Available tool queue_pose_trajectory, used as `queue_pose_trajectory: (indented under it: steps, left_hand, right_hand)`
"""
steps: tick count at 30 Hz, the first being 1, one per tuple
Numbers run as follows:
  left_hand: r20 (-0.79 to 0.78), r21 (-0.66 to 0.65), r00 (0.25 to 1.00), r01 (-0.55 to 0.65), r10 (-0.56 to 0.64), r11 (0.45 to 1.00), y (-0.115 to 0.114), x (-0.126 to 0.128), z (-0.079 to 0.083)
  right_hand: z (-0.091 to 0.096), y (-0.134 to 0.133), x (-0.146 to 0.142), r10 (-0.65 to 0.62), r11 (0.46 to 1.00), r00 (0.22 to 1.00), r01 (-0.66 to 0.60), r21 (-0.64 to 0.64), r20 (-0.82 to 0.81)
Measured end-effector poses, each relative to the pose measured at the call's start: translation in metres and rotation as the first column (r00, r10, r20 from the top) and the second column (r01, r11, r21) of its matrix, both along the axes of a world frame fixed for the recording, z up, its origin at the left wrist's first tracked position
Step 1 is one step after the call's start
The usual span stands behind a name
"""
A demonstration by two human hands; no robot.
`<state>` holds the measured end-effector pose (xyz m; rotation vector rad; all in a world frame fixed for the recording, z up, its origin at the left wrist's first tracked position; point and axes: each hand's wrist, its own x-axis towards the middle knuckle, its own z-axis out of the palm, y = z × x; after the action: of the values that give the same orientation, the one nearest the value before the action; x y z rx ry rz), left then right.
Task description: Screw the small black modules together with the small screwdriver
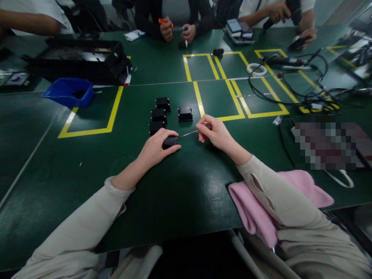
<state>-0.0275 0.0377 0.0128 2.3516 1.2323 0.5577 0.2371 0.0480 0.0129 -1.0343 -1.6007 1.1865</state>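
Note:
My left hand [158, 147] grips a small black box [169, 142] against the green table, thumb and fingers on either side of it. Pinched in my right hand [213, 133] is a screwdriver [187, 134], its thin metal shaft pointing left. The tip meets the right end of the held box; the exact contact point is too small to make out. Just beyond my left hand, several similar black boxes [159, 115] stand in a column. Another black box [185, 113] sits apart, to the right of that column.
A blue bin [69, 92] and a stack of black trays [78, 60] stand at left. Yellow tape [223, 117] marks rectangles on the table. Black cables [290, 102] and a white tape roll [256, 69] lie right. A pink cloth [252, 209] lies under my right forearm. Co-workers sit opposite.

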Motion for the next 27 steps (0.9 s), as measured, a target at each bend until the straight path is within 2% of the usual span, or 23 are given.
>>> queue_pose_trajectory:
  steps: [3,7,16,21,27]
  left_hand:
    - [0.010,0.003,1.000,0.002,-0.002,1.000,-0.0001,-0.0002,-0.0002]
    - [0.013,0.008,1.000,0.010,-0.010,1.000,-0.0003,-0.0008,-0.0002]
    - [0.009,-0.004,1.000,0.004,-0.004,1.000,-0.0003,0.0001,0.0011]
    - [0.007,-0.004,1.000,0.003,-0.003,1.000,-0.0001,-0.0004,-0.0002]
    - [0.016,0.019,1.000,0.013,-0.013,1.000,0.0006,-0.0009,-0.0022]
  right_hand:
    - [-0.0016,0.0008,0.0007,-0.001,0.999,0.999,-0.001,0.041,0.046]
    - [-0.0037,0.0017,0.0020,0.010,0.999,1.000,-0.010,0.048,-0.010]
    - [-0.0056,0.0030,0.0023,0.042,0.998,0.999,-0.041,0.038,-0.010]
    - [-0.0062,0.0033,0.0037,0.019,0.998,1.000,-0.019,0.062,0.000]
    - [-0.0084,0.0043,0.0038,0.080,0.996,0.997,-0.079,0.052,-0.013]
